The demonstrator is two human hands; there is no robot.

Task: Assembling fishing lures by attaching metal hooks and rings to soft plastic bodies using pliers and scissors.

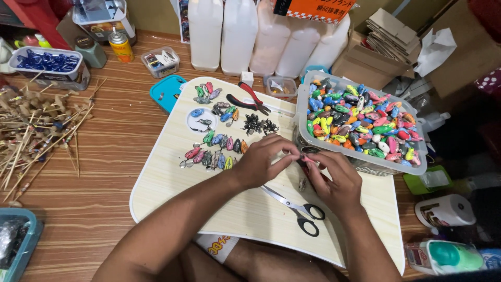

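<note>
Both hands meet over a pale wooden lap tray (172,183). My left hand (263,159) and my right hand (334,177) pinch a small dark lure-like piece (304,155) between their fingertips. A tiny piece (302,184) lies on the tray just below them. Black-handled scissors (297,209) lie on the tray under my hands. Rows of small coloured fishing lures (216,151) lie on the tray to the left of my left hand, beside a pile of dark hooks (259,125).
A clear tub (360,159) of several coloured lures stands at the tray's right. Red-handled pliers (248,98) lie at the tray's far side. White jugs (237,34) line the back. Bamboo sticks (36,130) lie on the left floor; bottles (446,256) at lower right.
</note>
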